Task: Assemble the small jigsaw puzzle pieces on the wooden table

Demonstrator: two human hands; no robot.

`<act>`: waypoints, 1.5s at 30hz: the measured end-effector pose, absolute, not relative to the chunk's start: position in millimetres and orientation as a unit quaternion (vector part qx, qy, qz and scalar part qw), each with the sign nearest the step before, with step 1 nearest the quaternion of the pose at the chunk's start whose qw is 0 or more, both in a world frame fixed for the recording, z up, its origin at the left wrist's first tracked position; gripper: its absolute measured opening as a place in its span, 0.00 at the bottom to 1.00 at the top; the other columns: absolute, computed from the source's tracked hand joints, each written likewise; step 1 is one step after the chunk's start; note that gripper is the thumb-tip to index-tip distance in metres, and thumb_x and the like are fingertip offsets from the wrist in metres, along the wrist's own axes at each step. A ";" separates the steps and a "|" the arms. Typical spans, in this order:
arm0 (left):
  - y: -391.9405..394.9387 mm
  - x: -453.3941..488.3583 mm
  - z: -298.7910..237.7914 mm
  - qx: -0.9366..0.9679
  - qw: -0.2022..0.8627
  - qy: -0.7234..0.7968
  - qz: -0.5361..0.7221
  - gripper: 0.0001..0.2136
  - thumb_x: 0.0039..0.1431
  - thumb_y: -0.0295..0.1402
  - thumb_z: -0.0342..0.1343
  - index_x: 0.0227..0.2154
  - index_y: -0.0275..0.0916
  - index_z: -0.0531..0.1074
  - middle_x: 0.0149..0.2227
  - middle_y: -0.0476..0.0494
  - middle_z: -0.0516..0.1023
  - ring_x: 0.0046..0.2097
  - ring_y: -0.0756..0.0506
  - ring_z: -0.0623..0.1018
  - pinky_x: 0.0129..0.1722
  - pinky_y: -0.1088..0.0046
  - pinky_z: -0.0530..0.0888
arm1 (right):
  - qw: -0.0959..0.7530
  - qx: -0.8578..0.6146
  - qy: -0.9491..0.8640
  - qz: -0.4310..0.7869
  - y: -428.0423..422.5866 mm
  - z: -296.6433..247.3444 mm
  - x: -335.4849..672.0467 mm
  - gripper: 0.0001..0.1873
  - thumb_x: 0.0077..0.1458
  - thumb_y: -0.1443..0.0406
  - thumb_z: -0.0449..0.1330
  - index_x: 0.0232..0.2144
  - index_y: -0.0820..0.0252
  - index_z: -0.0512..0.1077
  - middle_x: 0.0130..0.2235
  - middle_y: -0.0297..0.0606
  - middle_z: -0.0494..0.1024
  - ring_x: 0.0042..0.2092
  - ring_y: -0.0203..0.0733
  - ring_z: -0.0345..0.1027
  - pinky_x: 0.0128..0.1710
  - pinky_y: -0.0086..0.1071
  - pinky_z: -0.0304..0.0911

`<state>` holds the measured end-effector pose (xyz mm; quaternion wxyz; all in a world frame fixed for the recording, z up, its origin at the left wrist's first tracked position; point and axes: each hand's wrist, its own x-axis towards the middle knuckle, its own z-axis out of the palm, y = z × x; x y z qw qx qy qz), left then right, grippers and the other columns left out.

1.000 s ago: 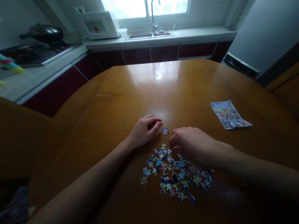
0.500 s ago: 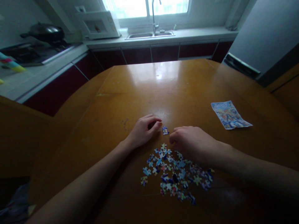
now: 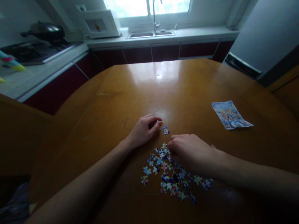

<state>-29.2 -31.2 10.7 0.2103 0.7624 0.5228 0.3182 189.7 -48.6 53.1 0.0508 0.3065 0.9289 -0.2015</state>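
A spread of loose jigsaw pieces point(image 3: 174, 179) lies on the wooden table point(image 3: 130, 96), close to me. Just beyond it sits a small joined bit of puzzle point(image 3: 165, 130), blue and white. My left hand point(image 3: 147, 127) rests on the table to the left of that bit, thumb and fingers apart, nothing between them. Over the upper right of the loose pieces is my right hand point(image 3: 189, 151), its fingers curled down. Its fingertips are hidden, so whether a piece is in them cannot be seen.
A creased picture sheet point(image 3: 230, 115) lies to the right on the table. One single piece point(image 3: 213, 146) shows beyond my right wrist. Farther off are a sink point(image 3: 150, 34), a white microwave point(image 3: 100, 25), a dark wok point(image 3: 48, 31) and a fridge point(image 3: 266, 37).
My right hand has moved toward me, away from the joined bit and lower over the loose pieces. My left hand has stayed in place.
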 end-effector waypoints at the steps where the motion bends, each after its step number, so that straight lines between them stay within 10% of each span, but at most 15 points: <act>1: -31.2 -29.3 10.5 0.763 0.211 0.522 0.318 0.10 0.66 0.34 0.53 0.40 0.37 0.77 0.36 0.43 0.78 0.36 0.48 0.75 0.37 0.70 0.71 | 0.053 0.310 0.928 -0.202 -49.0 53.9 189.1 0.04 0.54 0.67 0.61 0.28 0.60 0.74 0.32 0.40 0.77 0.30 0.40 0.70 0.27 0.33 0.54; 45: -31.2 -29.2 11.6 0.766 0.212 0.525 0.305 0.09 0.66 0.34 0.53 0.40 0.37 0.77 0.35 0.44 0.79 0.34 0.49 0.75 0.37 0.71 0.71 | 0.012 0.457 0.831 -0.319 59.6 37.3 216.7 0.07 0.50 0.63 0.66 0.25 0.62 0.76 0.25 0.37 0.76 0.26 0.36 0.65 0.25 0.32 0.55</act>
